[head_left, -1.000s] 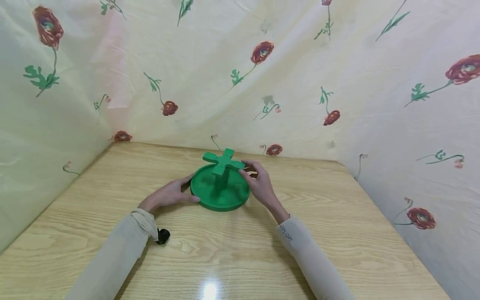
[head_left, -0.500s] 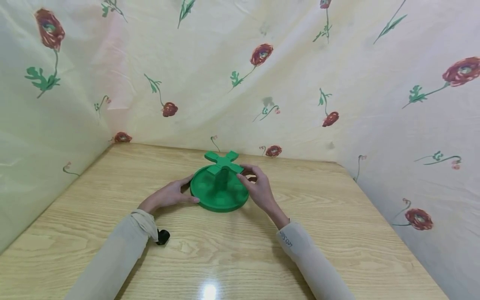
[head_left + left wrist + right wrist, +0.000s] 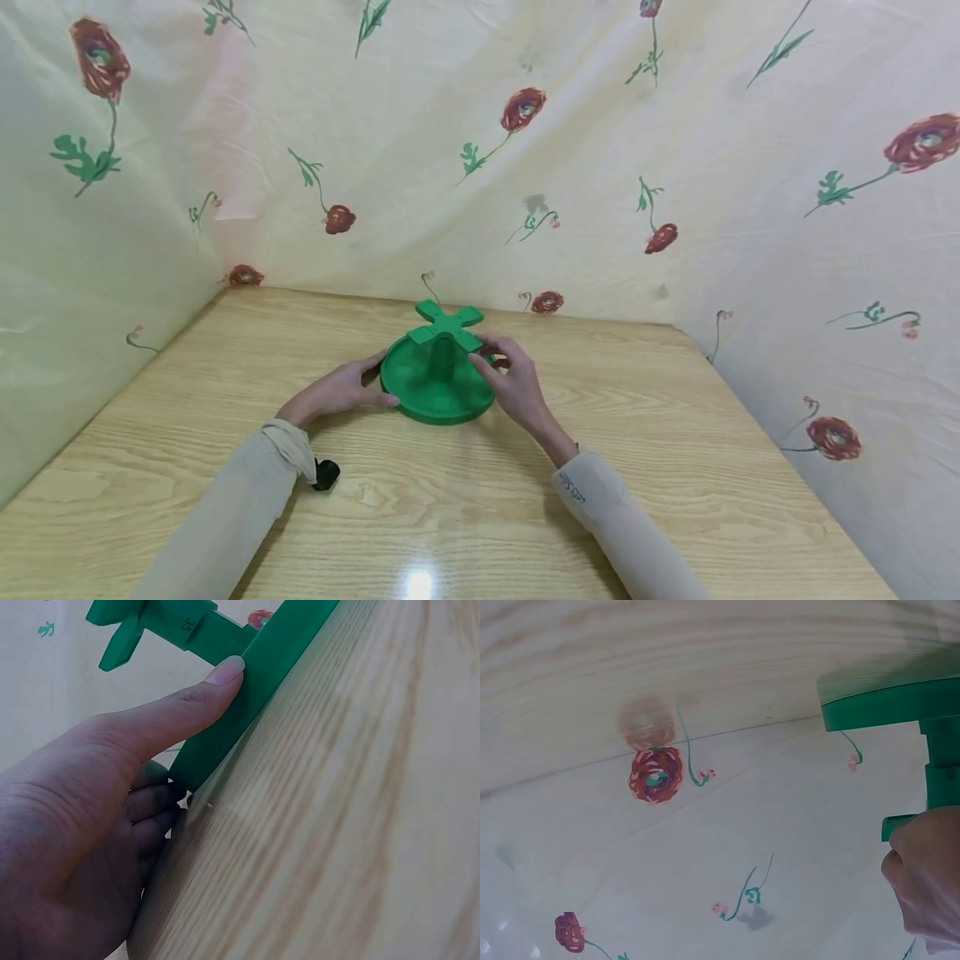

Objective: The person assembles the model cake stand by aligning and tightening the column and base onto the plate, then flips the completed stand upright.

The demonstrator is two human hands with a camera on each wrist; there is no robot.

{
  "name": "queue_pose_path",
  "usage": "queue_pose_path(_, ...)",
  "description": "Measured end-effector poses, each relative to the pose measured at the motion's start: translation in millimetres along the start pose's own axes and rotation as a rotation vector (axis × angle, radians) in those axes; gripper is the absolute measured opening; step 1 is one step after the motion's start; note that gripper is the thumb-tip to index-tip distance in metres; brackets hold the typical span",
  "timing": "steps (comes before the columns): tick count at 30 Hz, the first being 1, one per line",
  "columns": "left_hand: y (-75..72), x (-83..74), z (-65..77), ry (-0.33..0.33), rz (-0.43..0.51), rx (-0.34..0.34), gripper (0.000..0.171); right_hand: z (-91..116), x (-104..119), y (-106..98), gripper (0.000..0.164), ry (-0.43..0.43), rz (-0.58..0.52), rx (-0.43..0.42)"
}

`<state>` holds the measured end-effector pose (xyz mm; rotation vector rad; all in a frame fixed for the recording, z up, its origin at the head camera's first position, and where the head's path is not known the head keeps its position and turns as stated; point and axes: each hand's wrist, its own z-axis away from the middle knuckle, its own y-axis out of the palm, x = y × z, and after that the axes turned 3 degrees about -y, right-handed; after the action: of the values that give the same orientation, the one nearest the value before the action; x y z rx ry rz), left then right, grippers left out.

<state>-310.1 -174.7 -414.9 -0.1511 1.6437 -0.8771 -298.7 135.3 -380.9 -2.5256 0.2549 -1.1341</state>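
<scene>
- Table (image 3: 465, 500): under the dish (image 3: 442, 417), which lies flat on it, just ahead of you.
- Your left hand (image 3: 341, 390): at the dish's left edge, thumb and fingers spread part-way and curved round its rim.
- Your right hand (image 3: 517, 387): over the dish's right edge, thumb and fingers nearly together, pinching one arm of the cross (image 3: 447, 323).
- Cross: level above the dish (four arms).
- Post (image 3: 442, 360): upright in the dish's middle.
- Black object (image 3: 326, 474): left of the dish, nearer you.

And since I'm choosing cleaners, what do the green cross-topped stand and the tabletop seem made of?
Green cross-topped stand: probably plastic, satin finish, from its even color and smooth surfaces. Tabletop: wood or wood-look laminate, glossy, showing grain and bright reflection.
</scene>
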Motion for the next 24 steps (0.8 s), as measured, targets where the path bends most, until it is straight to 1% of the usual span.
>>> queue_pose_path(7, -0.6, 0.4, 0.1, 0.003, 0.008, 0.000, 0.104, 5, 7, 5, 0.034, -0.005, -0.006, 0.034)
queue_pose_path(11, -0.7, 0.9, -0.1, 0.000, 0.014, 0.003, 0.104, 7, 9, 7, 0.032, -0.035, -0.010, 0.032)
queue_pose_path(14, -0.6, 0.8, 0.1, -0.003, 0.018, 0.006, 0.104, 6, 9, 6, 0.027, -0.081, 0.021, -0.011)
queue_pose_path(18, -0.4, 0.2, 0.9, -0.011, 0.019, 0.007, 0.106, 3, 3, 2, 0.021, -0.147, 0.098, -0.108)
queue_pose_path(21, -0.2, -0.2, 0.7, -0.017, 0.016, 0.007, 0.107, -2, -7, -1, 0.023, -0.165, 0.142, -0.149)
queue_pose_path(24, -0.1, -0.1, -0.3, -0.016, 0.009, 0.008, 0.107, -7, -16, -4, 0.030, -0.146, 0.152, -0.144)
